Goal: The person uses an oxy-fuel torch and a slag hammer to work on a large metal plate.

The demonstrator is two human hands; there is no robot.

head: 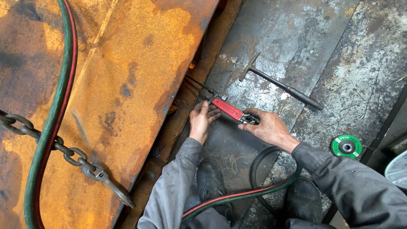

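Crouching on the steel floor [271, 46], you grip the red-handled torch [227, 108] at its valve end with your right hand [268, 127] closed; left hand [201, 121] fingers steady its neck beside the rusty plate [127, 76]; adjusting seems underway; next likely needs fine valve turns.

One label in view, no packages, signs or screens

A round green paper label with a black outer band covers the face of the grinding disc [347, 146], which lies flat on the steel floor [373, 76] at the lower right, well apart from the hands. The label rings the disc's small centre hole and carries light printing too small to make out from the head view.
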